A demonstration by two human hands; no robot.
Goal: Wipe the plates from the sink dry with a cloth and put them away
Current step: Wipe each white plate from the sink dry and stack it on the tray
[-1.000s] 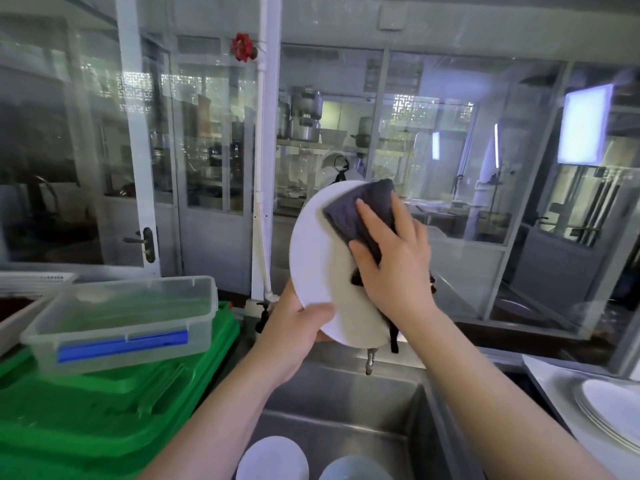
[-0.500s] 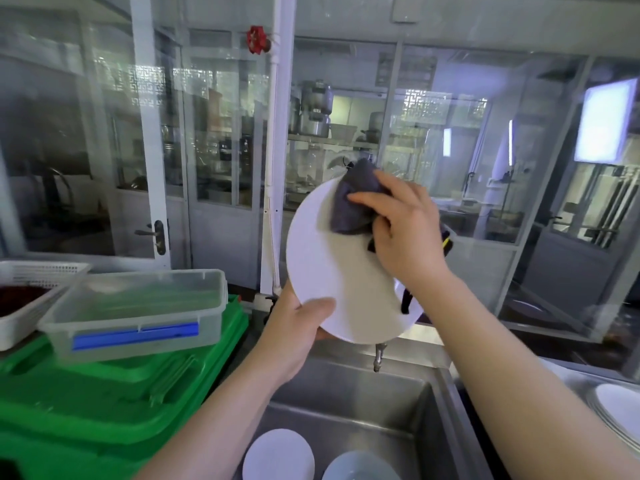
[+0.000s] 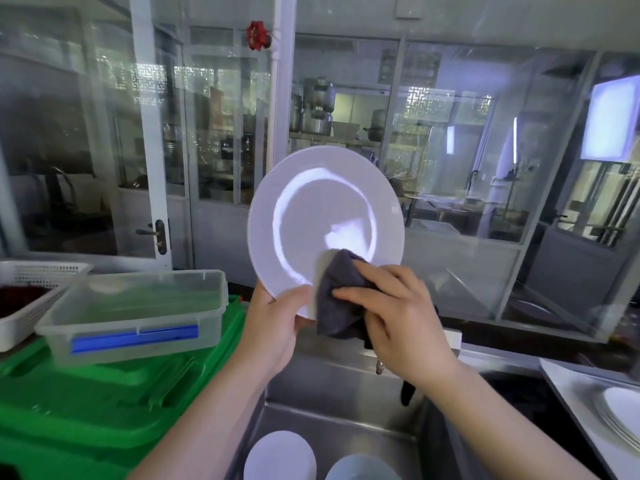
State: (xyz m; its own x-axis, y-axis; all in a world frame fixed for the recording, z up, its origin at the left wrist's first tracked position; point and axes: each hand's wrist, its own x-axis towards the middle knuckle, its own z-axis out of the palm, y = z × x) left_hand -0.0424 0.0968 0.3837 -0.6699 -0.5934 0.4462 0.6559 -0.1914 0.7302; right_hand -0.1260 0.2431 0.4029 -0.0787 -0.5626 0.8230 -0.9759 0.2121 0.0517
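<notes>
Two hands shared the work at centre frame. Largest first: the stainless steel sink (image 3: 346, 403) filled the bottom centre, with two more round white plates (image 3: 280, 457) lying in its basin at the bottom edge, presumably waiting their turn. At lower left the green plastic crates (image 3: 79, 400) carried a clear lidded plastic box with a blue clip (image 3: 135, 313). At the lower right edge a stack of white plates (image 3: 620, 417) sat on the steel counter; I judged that to be where dried ones went.

The round white plate (image 3: 325, 223) I was drying stood nearly upright above the sink, its face turned toward the camera, which I judged kept drips over the basin and gave the cloth open access. My left hand (image 3: 273, 327) gripped the plate's lower left rim, thumb on the front face, forearm rising from the bottom of the frame. My right hand (image 3: 394, 313) clutched the bunched dark grey cloth (image 3: 339, 296), fingers curled over it and pressing it against the plate's lower edge, just beside the left thumb. A loose tail of cloth hung below the right wrist.
</notes>
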